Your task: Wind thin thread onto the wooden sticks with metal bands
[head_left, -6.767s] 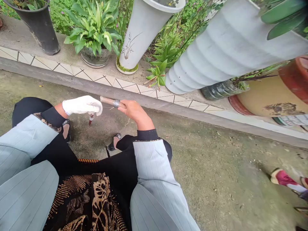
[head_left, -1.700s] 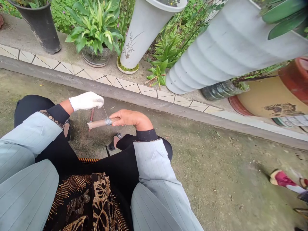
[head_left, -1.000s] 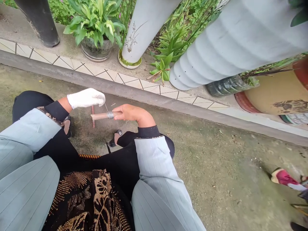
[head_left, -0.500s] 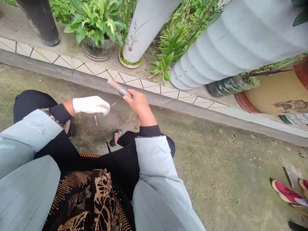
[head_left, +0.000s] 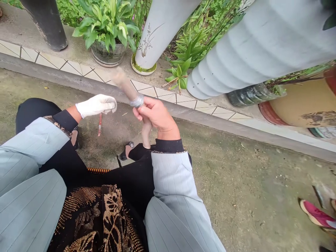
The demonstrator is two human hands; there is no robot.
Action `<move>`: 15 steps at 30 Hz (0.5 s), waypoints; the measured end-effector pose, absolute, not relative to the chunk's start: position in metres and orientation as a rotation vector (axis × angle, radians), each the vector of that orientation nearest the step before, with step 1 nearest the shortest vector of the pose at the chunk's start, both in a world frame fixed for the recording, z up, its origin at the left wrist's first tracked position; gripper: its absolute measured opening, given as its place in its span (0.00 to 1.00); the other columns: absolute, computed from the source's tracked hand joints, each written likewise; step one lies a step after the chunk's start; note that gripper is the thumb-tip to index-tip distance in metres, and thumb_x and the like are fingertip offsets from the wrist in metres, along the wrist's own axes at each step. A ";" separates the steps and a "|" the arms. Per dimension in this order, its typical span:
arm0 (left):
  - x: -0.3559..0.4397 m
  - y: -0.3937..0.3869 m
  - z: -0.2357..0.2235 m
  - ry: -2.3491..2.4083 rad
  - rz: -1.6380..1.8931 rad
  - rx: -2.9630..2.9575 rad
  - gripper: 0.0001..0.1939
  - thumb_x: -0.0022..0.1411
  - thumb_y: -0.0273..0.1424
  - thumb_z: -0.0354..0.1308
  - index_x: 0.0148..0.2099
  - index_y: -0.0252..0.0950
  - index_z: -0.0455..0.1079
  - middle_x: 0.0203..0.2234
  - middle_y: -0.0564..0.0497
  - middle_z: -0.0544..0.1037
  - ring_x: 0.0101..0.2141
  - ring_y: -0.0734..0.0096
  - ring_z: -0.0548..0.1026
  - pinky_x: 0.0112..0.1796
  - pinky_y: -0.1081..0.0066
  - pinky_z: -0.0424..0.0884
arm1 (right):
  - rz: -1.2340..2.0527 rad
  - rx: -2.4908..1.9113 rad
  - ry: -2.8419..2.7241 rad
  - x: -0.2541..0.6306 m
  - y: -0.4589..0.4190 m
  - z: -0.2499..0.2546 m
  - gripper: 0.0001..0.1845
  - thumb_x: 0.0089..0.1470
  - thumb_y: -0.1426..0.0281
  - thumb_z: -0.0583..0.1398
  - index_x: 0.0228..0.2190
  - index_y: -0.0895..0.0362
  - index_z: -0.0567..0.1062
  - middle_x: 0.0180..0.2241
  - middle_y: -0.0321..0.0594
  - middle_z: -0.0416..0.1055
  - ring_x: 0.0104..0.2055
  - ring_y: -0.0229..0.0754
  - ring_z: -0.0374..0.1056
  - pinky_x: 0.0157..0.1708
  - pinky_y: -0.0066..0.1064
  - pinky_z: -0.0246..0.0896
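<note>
My left hand (head_left: pixel 97 105) wears a white glove, its fingers curled together. Below the glove a thin red-and-white stick (head_left: pixel 99 125) sticks out downward and seems held in that hand. My right hand (head_left: pixel 159 115) is bare and closed around a pale wooden stick (head_left: pixel 129 89) with a band of silver wire (head_left: pixel 137 100) wound around it. The stick's far end is blurred by motion and points up to the left. Its curved lower end (head_left: pixel 146 133) comes out under my palm. The two hands are apart, over the ground between my knees.
A low tiled ledge (head_left: pixel 162 94) runs across in front of me. On it stand a potted plant (head_left: pixel 109 52), a tall white pot (head_left: pixel 152 42), a ribbed white pot (head_left: pixel 236 52) and a tan pot (head_left: pixel 299 101). Another person's pink shoe (head_left: pixel 313 213) is at right.
My right hand has turned and shifted slightly right, swinging the wooden stick so its curved lower end shows. My left hand has moved a little up and left with the red-and-white stick.
</note>
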State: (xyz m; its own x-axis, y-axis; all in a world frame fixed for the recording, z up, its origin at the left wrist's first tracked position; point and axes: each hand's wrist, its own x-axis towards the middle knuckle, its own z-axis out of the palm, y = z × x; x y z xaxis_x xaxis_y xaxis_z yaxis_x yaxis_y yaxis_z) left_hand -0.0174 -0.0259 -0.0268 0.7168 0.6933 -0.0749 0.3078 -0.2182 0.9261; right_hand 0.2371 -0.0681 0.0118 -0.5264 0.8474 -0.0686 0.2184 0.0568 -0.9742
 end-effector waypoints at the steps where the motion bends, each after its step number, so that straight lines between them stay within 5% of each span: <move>1: -0.015 -0.028 -0.028 0.767 0.394 1.819 0.12 0.62 0.34 0.53 0.34 0.31 0.73 0.25 0.49 0.75 0.23 0.77 0.67 0.27 0.76 0.64 | 1.365 -1.140 -1.673 0.240 -0.065 0.010 0.20 0.55 0.52 0.59 0.38 0.55 0.72 0.26 0.34 0.65 0.24 0.33 0.56 0.26 0.27 0.55; 8: -0.013 -0.035 -0.013 0.603 0.123 1.927 0.10 0.60 0.34 0.54 0.32 0.35 0.74 0.27 0.51 0.77 0.27 0.74 0.72 0.30 0.77 0.65 | 0.773 -1.835 -2.077 0.247 -0.052 -0.021 0.11 0.54 0.64 0.60 0.38 0.56 0.75 0.28 0.39 0.68 0.30 0.39 0.59 0.30 0.30 0.51; 15: -0.029 -0.019 -0.019 0.784 0.300 1.916 0.09 0.58 0.33 0.54 0.32 0.33 0.73 0.25 0.51 0.74 0.27 0.75 0.69 0.32 0.75 0.64 | 1.675 -1.235 -2.528 0.237 -0.065 -0.004 0.11 0.52 0.64 0.61 0.37 0.56 0.77 0.26 0.32 0.67 0.28 0.34 0.58 0.29 0.27 0.50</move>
